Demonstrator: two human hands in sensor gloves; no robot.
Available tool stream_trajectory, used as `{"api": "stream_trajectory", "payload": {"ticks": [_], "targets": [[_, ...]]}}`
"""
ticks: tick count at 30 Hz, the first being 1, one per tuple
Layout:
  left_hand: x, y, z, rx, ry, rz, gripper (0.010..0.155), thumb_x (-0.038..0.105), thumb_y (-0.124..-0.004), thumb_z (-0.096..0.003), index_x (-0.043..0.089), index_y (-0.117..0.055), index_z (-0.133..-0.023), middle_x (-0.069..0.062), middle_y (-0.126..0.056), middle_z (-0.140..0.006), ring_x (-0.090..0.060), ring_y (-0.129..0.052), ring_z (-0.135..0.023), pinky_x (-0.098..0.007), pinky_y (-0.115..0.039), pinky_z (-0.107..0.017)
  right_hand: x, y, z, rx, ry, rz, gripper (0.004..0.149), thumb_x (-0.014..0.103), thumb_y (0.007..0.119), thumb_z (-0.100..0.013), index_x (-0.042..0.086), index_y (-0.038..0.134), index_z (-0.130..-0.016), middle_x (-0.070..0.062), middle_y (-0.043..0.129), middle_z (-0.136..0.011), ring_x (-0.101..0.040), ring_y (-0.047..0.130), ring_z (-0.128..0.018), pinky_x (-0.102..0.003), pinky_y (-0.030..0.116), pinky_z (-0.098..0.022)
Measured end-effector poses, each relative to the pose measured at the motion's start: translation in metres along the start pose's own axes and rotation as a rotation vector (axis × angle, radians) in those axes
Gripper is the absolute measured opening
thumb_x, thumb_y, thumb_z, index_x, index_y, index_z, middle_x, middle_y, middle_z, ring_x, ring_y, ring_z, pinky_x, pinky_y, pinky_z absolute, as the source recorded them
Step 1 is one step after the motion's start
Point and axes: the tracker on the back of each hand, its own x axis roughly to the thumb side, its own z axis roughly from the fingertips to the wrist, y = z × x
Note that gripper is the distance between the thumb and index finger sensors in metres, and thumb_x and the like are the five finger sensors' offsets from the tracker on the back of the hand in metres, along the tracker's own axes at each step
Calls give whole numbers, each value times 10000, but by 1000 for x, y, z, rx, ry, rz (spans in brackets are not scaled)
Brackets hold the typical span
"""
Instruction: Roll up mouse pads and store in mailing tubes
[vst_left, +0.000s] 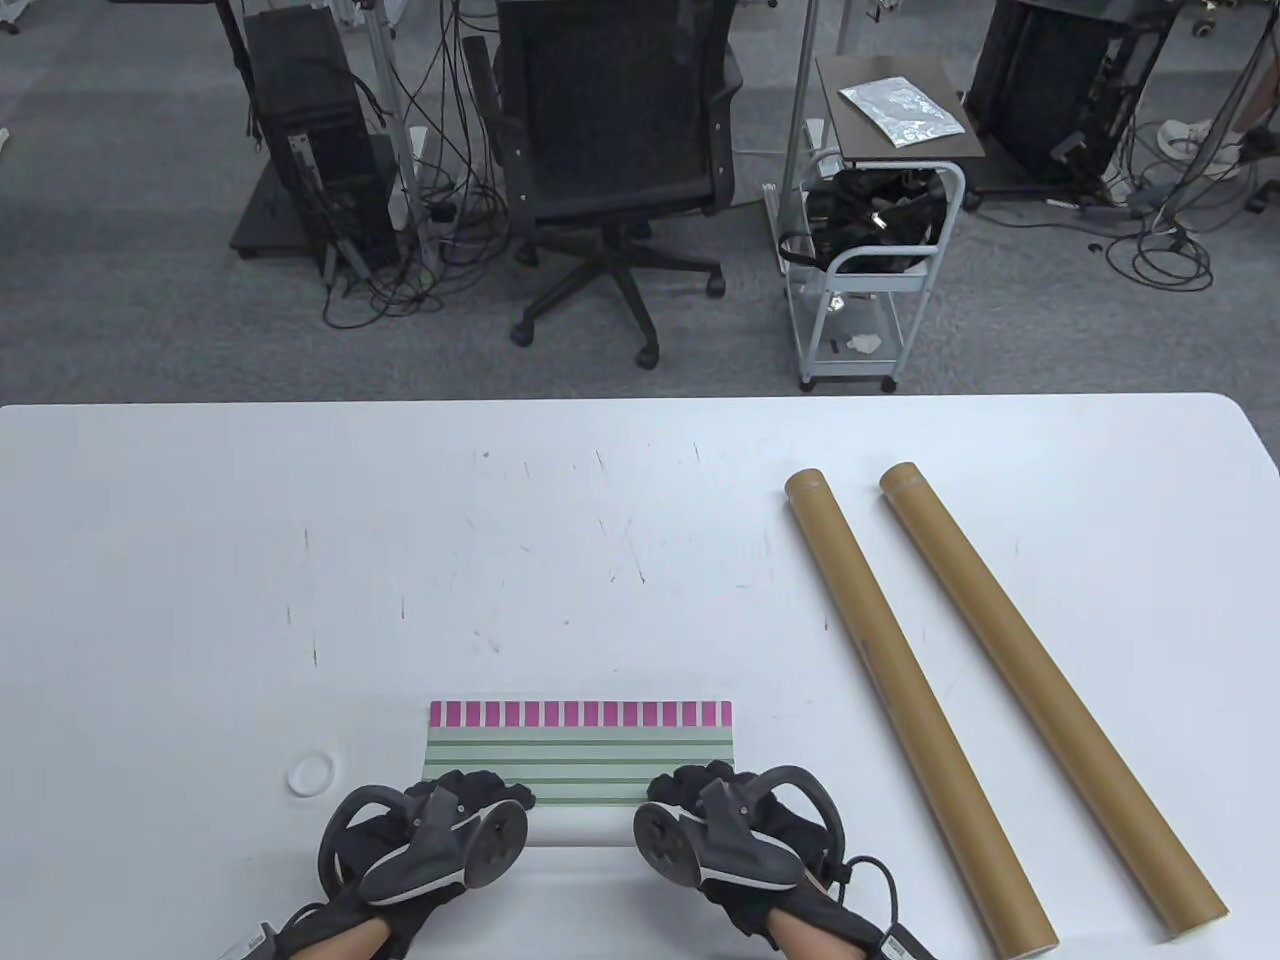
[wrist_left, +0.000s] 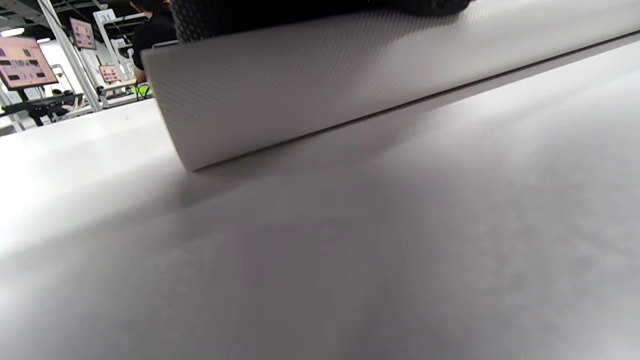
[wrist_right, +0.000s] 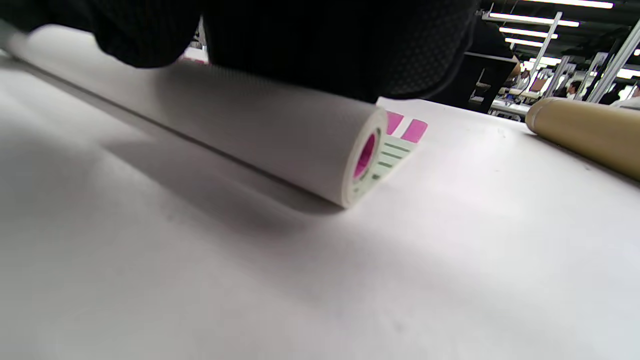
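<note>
My left hand (vst_left: 425, 840) and right hand (vst_left: 735, 830) lay on the half-rolled, green-striped, pink-edged mouse pad (vst_left: 580, 745) at the near edge of the white surface (vst_left: 200, 560), fingers curled over the roll. Two brown cardboard mailing tubes (vst_left: 985, 690) lay to its right.

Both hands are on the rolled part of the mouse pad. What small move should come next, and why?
Probably roll forward a little more. Both hands, the left hand and the right hand, rest on the roll, yet a striped strip of the pad lies flat ahead of it. The tubes lie untouched to the right, so storing seems premature.
</note>
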Motion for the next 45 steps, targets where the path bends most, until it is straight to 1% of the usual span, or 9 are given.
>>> {"api": "stream_trajectory", "payload": {"ticks": [6, 8, 13, 16, 24, 27, 30, 35, 45], "targets": [[4, 5, 6, 70, 21, -53, 537, 424, -658, -450, 461, -550, -974, 94, -761, -995, -231, -865, -932, -334, -816, -679, 1, 6, -4, 10, 11, 20, 588, 446, 778, -384, 274, 688, -939, 23, 811, -865, -210, 879, -716, -394, 780, -571], [4, 7, 7, 103, 22, -98, 484, 453, -700, -431, 444, -666, -914, 117, -787, -964, -219, -844, -953, -356, -783, -713, -1, 7, -5, 14, 21, -3, 576, 435, 775, -388, 272, 701, -936, 22, 818, -866, -217, 883, -717, -391, 782, -566], [-3, 5, 2, 43, 44, -3, 483, 447, -683, -436, 414, -695, -917, 114, -843, -916, -160, -919, -853, -325, -817, -665, -6, 8, -8, 59, 31, -50, 569, 429, 736, -408, 274, 687, -954, 31, 816, -889, -221, 878, -736, -387, 775, -577], [-3, 6, 3, 23, 18, 3, 485, 440, -669, -431, 407, -707, -913, 114, -856, -905, -152, -926, -843, -320, -819, -661, -9, 8, -8, 165, 6, -147, 567, 420, 737, -411, 256, 702, -953, 9, 824, -880, -233, 881, -714, -400, 775, -572], [-1, 5, 5, -10, -7, 22, 477, 427, -648, -432, 404, -733, -901, 100, -881, -882, -163, -950, -802, -318, -836, -623, -9, 7, -6, 165, -16, -130, 591, 427, 724, -423, 234, 679, -981, -14, 801, -910, -257, 860, -749, -428, 758, -592], [-3, 2, 0, -18, 6, 1, 470, 419, -595, -443, 431, -724, -895, 120, -867, -893, -149, -931, -818, -316, -827, -643, -9, 3, -3, 60, 9, -76, 610, 454, 754, -397, 250, 677, -967, -4, 795, -904, -236, 860, -745, -419, 759, -594], [-5, 1, 0, -32, 12, 30, 469, 425, -590, -448, 435, -718, -899, 105, -836, -921, -171, -895, -850, -326, -809, -654, -7, 5, -4, 68, 11, -63, 563, 440, 749, -399, 272, 696, -934, 16, 807, -873, -220, 867, -719, -413, 764, -585], [17, 4, 10, 163, 30, -345, 458, 456, -583, -443, 429, -751, -869, 124, -935, -804, -131, -1011, -683, -233, -895, -480, -9, 7, -7, 77, 24, -91, 531, 391, 692, -418, 267, 721, -934, 13, 827, -876, -230, 877, -728, -415, 768, -582], [-9, 3, 4, 10, 9, -53, 477, 475, -597, -439, 450, -707, -902, 133, -875, -884, -136, -937, -801, -298, -831, -620, -10, 9, -7, 109, 33, -116, 530, 376, 653, -435, 260, 708, -949, 6, 819, -891, -242, 869, -742, -423, 760, -591]]}}
